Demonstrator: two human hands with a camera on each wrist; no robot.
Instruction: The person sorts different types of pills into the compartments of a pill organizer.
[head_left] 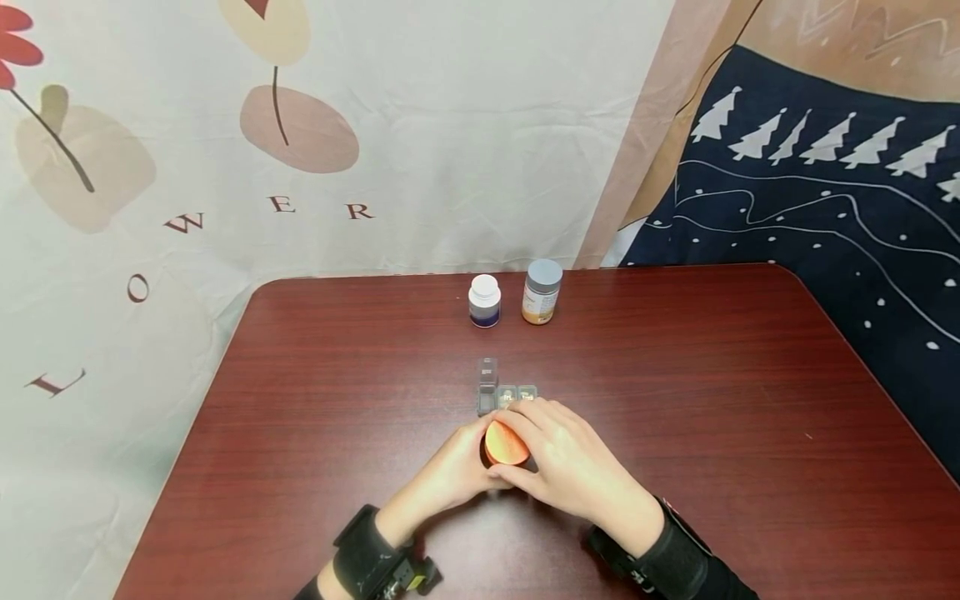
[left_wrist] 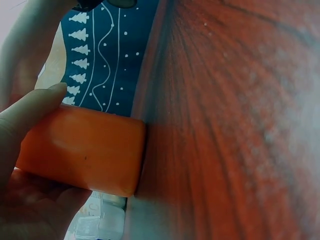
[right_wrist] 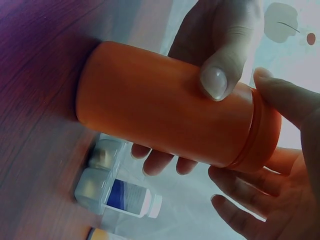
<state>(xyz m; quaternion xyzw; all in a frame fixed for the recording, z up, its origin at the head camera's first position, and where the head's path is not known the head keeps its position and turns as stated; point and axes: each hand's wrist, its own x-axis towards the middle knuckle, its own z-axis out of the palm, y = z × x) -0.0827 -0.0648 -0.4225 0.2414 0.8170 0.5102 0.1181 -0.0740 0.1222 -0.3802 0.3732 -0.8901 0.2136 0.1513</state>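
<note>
An orange bottle with an orange screw lid stands upright on the table, its base against the wood. My left hand grips the bottle's body, the thumb lying along its side in the right wrist view. At the lid, my right hand curls thumb and fingers round the rim. From above, the lid's pale orange top shows between both hands. Just beyond the fingers lies a clear pill organizer, partly hidden by the right hand, with pale contents in some compartments and one lid raised.
Behind the organizer stand a white bottle with a blue label and a grey-lidded jar. The reddish-brown table ends at a pale printed curtain. Dark blue fabric with white trees hangs at right.
</note>
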